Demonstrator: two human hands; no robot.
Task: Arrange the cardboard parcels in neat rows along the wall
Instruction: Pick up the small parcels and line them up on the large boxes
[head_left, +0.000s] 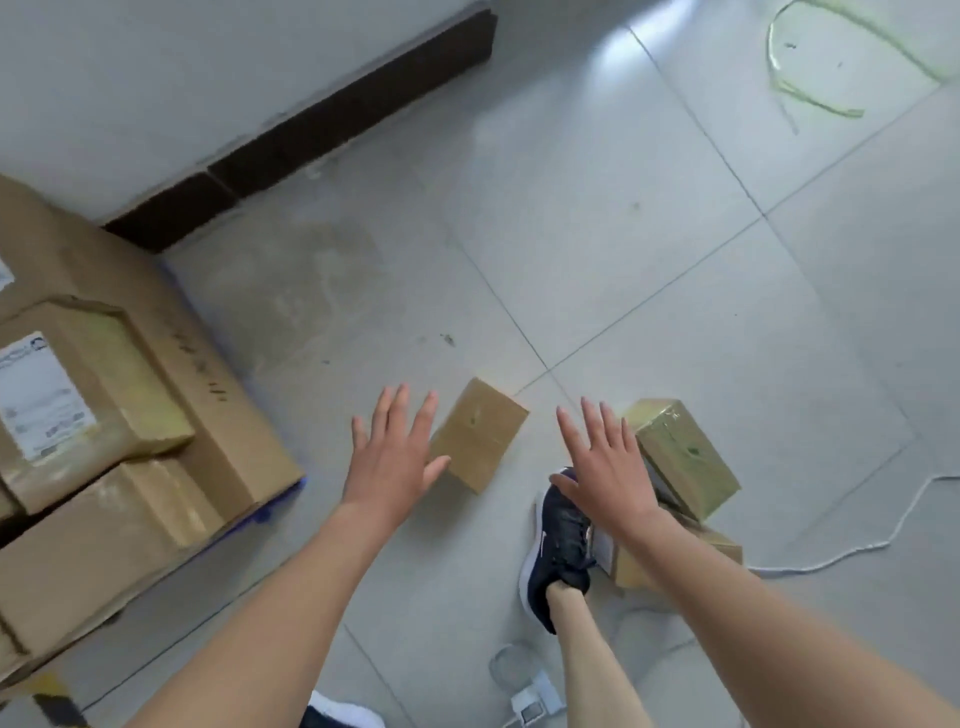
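Small parcel (478, 434) sits flat on the tiled floor (649, 234), mid-floor, well apart from the wall (156, 78), rotated off the tile joints. Nothing grips it.

Left hand (392, 457) is spread flat, fingers straight, palm down, just left of the small parcel. Its thumb tip overlaps the parcel's left edge in view; can't tell if it touches.

Right hand (605, 467) has the same pose: wide open, holding nothing, between the small parcel and the taped parcel (685, 457). Its fingers overlap that parcel's left side; touch unclear.

Taped parcel is glossy with tape and rests skewed on a lower parcel (722, 538), which is mostly hidden by the right forearm. Dark shoe (558, 540) is planted just left of that pair, toe toward the wall.

Big cartons (218, 426) are stacked at the floor's left edge, near the wall, with a labelled box (88, 395) on top. Label print is too blurred to read.

Dark skirting (322, 119) runs along the wall's foot. White cord (883, 525) snakes across the floor's right side. Yellow-green strap (810, 73) lies looped in the far right corner.
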